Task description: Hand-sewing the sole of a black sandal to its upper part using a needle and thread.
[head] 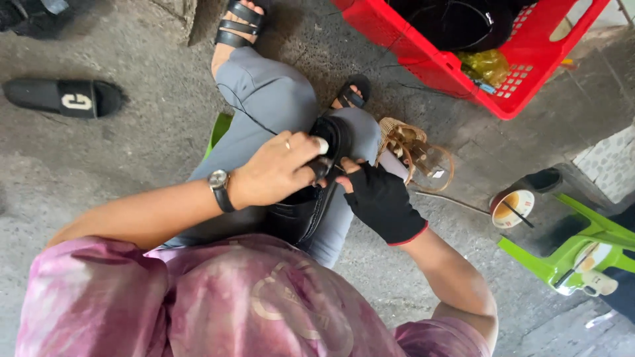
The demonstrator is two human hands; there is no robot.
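We saw the black shoe [311, 192] resting on the lap, between both hands. The left hand [274, 168] curled over its top in a closed grip — wrist bent — while the gloved right hand [380, 201] clasped its side.

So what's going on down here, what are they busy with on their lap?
A seated person holds a shiny black leather shoe on their lap. The bare left hand, with a ring and a wristwatch, presses a small white pad against the shoe's upper end. The right hand, in a black fingerless glove, steadies the shoe from the other side. Nearby on the concrete floor are a red plastic crate, a cup of brown drink and a loose black slide sandal.
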